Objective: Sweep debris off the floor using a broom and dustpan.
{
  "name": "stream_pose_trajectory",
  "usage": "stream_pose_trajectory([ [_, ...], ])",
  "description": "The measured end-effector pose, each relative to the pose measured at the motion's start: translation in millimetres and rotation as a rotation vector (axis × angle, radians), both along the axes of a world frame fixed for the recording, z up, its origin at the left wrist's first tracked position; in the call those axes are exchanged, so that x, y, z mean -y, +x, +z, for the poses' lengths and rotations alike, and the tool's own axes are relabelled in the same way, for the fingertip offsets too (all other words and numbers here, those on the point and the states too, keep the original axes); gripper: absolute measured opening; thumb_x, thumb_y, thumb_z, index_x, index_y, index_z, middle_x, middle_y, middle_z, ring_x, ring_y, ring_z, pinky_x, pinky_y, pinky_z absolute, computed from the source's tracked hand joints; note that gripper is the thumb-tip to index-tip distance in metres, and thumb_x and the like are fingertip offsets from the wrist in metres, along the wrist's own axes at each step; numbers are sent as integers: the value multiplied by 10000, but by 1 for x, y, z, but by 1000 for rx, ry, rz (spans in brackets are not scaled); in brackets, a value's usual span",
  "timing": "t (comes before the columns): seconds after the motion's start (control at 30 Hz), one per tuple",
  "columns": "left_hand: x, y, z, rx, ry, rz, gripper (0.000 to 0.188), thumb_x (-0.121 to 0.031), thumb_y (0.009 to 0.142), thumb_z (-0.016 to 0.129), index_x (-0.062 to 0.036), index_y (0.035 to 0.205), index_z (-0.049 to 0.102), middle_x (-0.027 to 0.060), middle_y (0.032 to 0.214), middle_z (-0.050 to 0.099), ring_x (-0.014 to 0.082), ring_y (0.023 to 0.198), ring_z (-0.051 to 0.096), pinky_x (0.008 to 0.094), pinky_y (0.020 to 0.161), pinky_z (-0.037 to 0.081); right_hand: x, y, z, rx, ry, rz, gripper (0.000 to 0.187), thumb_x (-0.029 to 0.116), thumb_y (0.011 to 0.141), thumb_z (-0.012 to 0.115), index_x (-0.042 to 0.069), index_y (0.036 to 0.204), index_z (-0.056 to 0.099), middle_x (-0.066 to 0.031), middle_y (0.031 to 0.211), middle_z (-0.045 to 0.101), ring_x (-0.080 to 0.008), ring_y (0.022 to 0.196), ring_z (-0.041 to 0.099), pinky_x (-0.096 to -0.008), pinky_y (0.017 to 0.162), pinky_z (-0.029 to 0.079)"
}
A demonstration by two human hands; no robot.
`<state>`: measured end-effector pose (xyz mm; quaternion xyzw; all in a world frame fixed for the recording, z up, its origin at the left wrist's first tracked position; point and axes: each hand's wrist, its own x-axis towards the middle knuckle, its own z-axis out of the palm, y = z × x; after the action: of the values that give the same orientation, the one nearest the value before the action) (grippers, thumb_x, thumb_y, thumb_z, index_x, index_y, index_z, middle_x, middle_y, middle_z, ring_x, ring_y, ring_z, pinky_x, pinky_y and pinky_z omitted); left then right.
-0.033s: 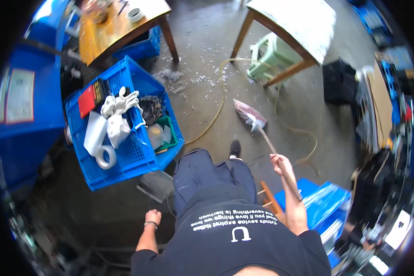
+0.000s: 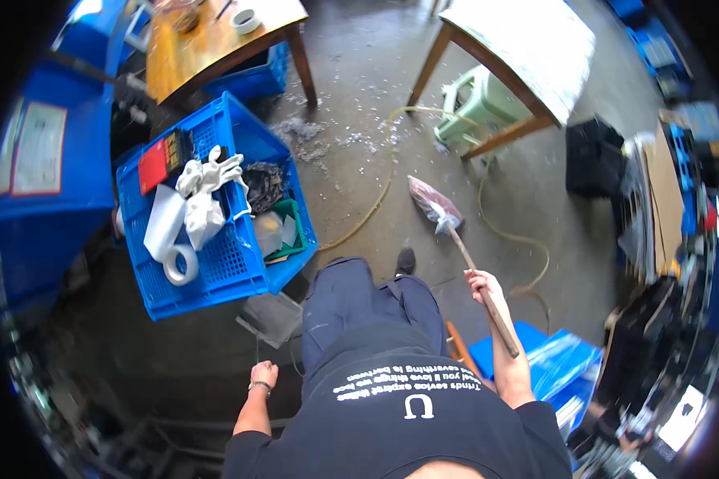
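Gripping the broom [image 2: 462, 249], right of centre, in our right hand [image 2: 482, 286], our left hand [image 2: 264, 374] curled, seemingly empty, at lower left, we see white scraps [image 2: 298, 129] partly clumped but mostly strewn, apparently unswept, at upper centre.

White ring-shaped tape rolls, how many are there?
2: one roll is on the blue crate, another roll on the wooden table, upper left. Others may be hidden.
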<state>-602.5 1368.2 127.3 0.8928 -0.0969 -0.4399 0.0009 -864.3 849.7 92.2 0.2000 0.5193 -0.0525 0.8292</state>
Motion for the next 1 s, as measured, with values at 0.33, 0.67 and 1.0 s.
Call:
stream_pose_trajectory([
  [0.33,92,-108,-67,115,-167,680,299,-288,648,606,-23,588,480,130,534,481,247,506,455,326,533,390,158,113,134,-50,105,862,162,120,804,392,7,912,432,39,499,297,-19,344,267,-133,252,256],
  [0.67,182,-135,-127,-485,-313,1150,429,-346,709,552,-78,1035,477,69,890,568,185,822,539,297,675,393,182,272,137,-96,-250,1385,213,155,794,418,78,993,427,35,526,351,-11,343,263,-133,270,234],
  [1.0,290,44,-206,-293,-540,1435,265,-207,720,571,-89,951,514,23,756,568,78,644,528,185,530,399,272,427,79,-38,-670,1310,481,120,746,388,60,1206,262,-24,573,443,-40,315,331,-137,242,257],
])
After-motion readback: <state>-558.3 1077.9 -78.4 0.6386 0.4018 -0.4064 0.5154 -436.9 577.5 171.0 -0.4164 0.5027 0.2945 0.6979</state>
